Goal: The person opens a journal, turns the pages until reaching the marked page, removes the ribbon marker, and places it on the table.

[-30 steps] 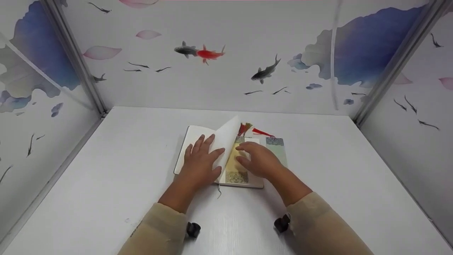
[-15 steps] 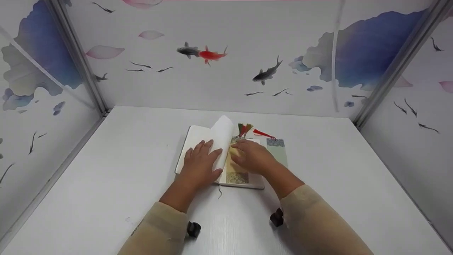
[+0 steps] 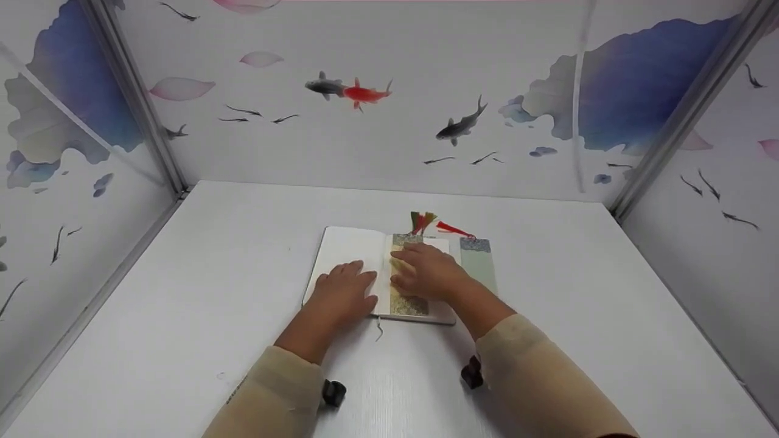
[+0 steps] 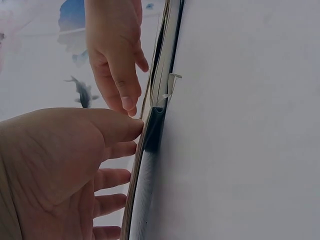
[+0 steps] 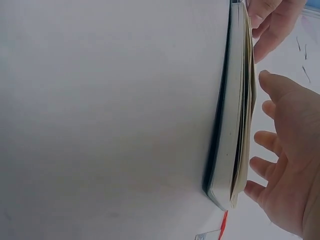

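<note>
An open notebook (image 3: 350,244) lies on the white table, both blank pages spread. Across its left page rests my left hand (image 3: 342,292), fingers extended and fingertips on the paper. A yellow bookmark (image 3: 409,305) with speckled ends lies along the inner side of the right page, its green, red and olive tassels (image 3: 422,222) sticking out past the top. My right hand (image 3: 433,271) touches this bookmark with its fingertips and hides its middle. In the right wrist view, the fingers of my right hand (image 5: 290,135) are spread along the notebook's page edges (image 5: 240,125).
A pale green bookmark (image 3: 478,261) with a red tassel (image 3: 453,229) lies by the notebook's right side. A thin ribbon (image 3: 380,330) hangs from the notebook's lower edge. Printed panels with fish (image 3: 365,93) stand around the table (image 3: 201,292).
The raised white page has come down to the left and now lies flat. My left hand has slid down the left page; my right hand has shifted left over the yellow bookmark.
</note>
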Demonstrator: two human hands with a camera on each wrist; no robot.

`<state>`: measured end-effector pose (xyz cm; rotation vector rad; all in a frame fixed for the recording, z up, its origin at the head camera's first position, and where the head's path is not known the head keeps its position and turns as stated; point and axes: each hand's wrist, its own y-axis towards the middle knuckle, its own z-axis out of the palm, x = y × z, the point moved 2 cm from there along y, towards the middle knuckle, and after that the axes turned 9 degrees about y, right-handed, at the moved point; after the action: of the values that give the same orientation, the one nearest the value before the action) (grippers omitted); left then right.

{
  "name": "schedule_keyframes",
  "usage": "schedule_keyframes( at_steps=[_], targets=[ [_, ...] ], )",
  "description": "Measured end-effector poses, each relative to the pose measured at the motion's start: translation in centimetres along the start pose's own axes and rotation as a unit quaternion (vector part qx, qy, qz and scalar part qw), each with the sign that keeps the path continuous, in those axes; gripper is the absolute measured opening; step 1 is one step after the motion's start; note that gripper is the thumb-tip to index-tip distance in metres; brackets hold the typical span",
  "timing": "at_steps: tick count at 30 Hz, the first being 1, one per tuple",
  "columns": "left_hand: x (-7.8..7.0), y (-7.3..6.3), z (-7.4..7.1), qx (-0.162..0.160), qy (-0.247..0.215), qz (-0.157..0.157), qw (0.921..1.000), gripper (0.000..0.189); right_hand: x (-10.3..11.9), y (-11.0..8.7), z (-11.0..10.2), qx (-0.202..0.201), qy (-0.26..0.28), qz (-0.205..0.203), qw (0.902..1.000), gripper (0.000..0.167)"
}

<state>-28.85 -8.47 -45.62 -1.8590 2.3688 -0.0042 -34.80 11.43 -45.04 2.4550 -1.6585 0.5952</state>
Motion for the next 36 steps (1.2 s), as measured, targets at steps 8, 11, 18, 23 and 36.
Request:
schedule_keyframes(
  at_steps=[8,11,18,23,36],
  targets=[
    [0.0,0.0,0.0,0.017,-0.009,-0.006,0.9998,0.059,-0.5,-0.2,0.3,0.019,-0.008,-0.024,0.9995,0.062],
    [-0.1,0.0,0.0,0.019,-0.010,-0.008,0.9997,0.060,-0.5,-0.2,0.3,0.022,-0.007,-0.015,0.9996,0.063],
    [0.0,0.1,0.0,0.018,-0.010,-0.006,0.9998,0.059,-0.2,-0.3,0.3,0.023,-0.013,-0.008,0.9996,0.066],
    [0.0,0.1,0.0,0.023,-0.006,-0.011,0.9997,0.059,0.2,-0.4,0.4,0.024,-0.022,-0.002,0.9995,0.066],
    [-0.1,-0.1,0.0,0.018,-0.013,-0.014,0.9997,0.059,-0.9,-0.8,0.1,0.019,-0.023,0.030,0.9991,0.057]
  ],
)
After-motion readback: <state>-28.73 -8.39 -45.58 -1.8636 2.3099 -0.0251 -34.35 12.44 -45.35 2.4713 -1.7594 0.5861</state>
